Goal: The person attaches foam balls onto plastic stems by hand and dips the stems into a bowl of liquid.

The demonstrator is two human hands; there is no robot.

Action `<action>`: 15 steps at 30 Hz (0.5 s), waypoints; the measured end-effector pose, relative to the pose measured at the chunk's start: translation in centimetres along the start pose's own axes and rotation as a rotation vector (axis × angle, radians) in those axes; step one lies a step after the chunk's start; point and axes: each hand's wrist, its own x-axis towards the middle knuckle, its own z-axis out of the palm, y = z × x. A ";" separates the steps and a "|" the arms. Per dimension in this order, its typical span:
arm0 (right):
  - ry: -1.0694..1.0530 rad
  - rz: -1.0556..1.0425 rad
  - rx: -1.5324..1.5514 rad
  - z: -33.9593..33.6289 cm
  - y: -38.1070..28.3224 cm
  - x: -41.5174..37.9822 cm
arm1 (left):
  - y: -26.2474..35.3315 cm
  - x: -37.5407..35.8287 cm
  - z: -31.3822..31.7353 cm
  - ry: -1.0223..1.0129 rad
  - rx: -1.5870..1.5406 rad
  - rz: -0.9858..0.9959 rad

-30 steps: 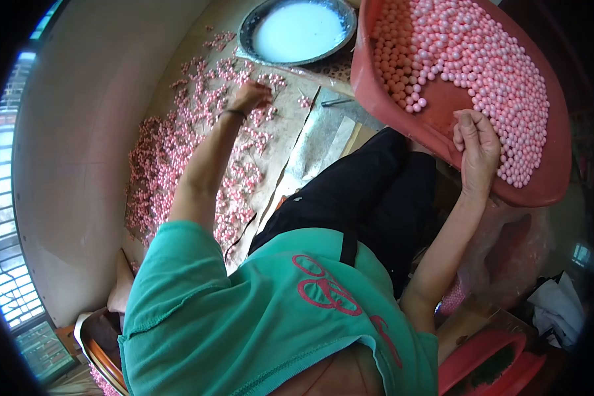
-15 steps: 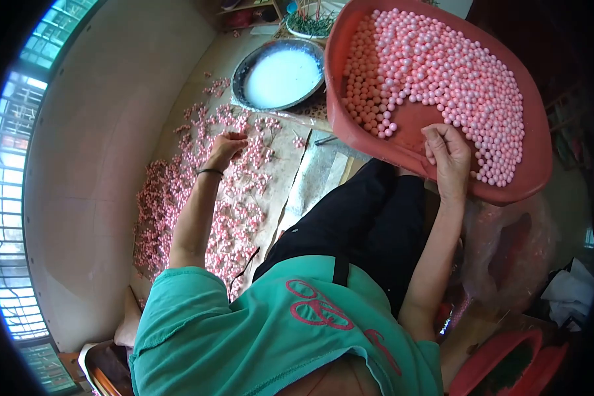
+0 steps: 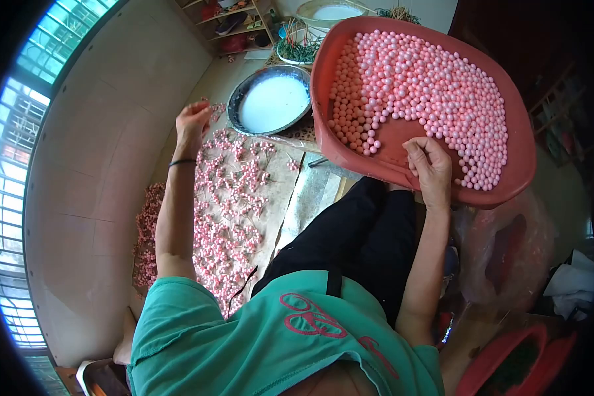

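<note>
My left hand (image 3: 193,123) is raised over the floor, left of the basin of white liquid (image 3: 275,104). Its fingers are curled together, and whatever they may hold blends with the pink clusters behind. My right hand (image 3: 431,166) is at the near rim of the red plastic tub (image 3: 394,137), thumb and fingers pinched together. Anything in that pinch is too small to make out. Glossy pink beads (image 3: 435,82) fill much of the tub, with duller orange-pink ones at its left side. Stemmed clusters of pink beads (image 3: 228,218) lie spread over the floor sheet.
Green stems stand in a white bowl (image 3: 296,53) behind the basin. Another bowl of white liquid (image 3: 336,12) sits farther back, near a shelf (image 3: 234,28). A clear plastic bag (image 3: 501,257) lies at right, above a red container (image 3: 508,360) with green contents.
My left hand has moved up and left, away from the middle of the floor clusters. My right hand keeps its pinch by the tub. The view has tipped up slightly.
</note>
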 end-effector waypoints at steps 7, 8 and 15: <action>0.010 0.004 -0.013 0.1 -0.3 0.0 | 8.4 1.6 10.8 -0.302 0.343 0.342; 0.010 0.002 -0.019 0.1 -0.2 0.0 | 8.7 2.0 12.3 -0.317 0.383 0.409; 0.004 -0.012 -0.032 0.1 -0.1 0.0 | 9.5 2.9 19.5 -0.415 0.692 0.701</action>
